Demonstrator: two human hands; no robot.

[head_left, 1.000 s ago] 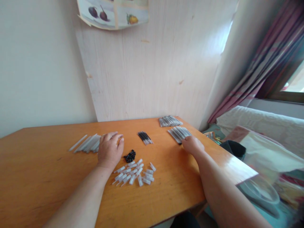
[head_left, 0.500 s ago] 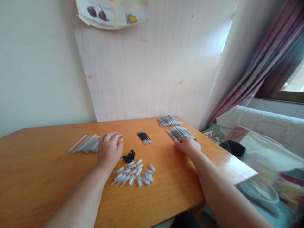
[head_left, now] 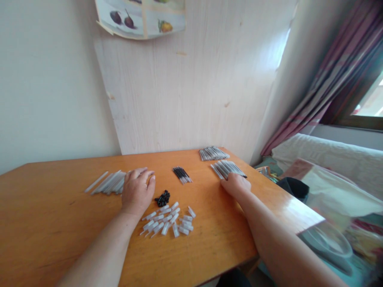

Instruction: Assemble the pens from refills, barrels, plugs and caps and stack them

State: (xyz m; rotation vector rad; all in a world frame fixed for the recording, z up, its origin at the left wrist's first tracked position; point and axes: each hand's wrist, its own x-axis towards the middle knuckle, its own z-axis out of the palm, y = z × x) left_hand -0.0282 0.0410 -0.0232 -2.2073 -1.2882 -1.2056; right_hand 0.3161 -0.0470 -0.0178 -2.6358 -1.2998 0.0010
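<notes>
My left hand [head_left: 138, 192] rests on the table beside a bunch of clear plastic tubes [head_left: 109, 183], partly covering their right end. Its fingers are loosely bent and apart, and I see nothing held. My right hand [head_left: 235, 185] is closed at the near end of a row of thin, pen-like sticks [head_left: 226, 169] with clear bodies. What its fingers grip is hidden; one black end shows beside the knuckles. Between the hands lie slim black refill-like sticks [head_left: 181, 175] with pale ends, a heap of small black caps [head_left: 163, 198] and scattered translucent white tips [head_left: 166, 220].
Another bundle of the pen-like sticks [head_left: 213, 153] lies farther back near the wall. The wooden table [head_left: 74, 231] ends at the right, where a dark container [head_left: 295, 188], cloths and a plastic tub [head_left: 326, 241] stand. A paper with fruit pictures [head_left: 143, 20] hangs above.
Little differs. Both hands keep their places, with the right shifting very slightly left, and the whole view tilts a touch.
</notes>
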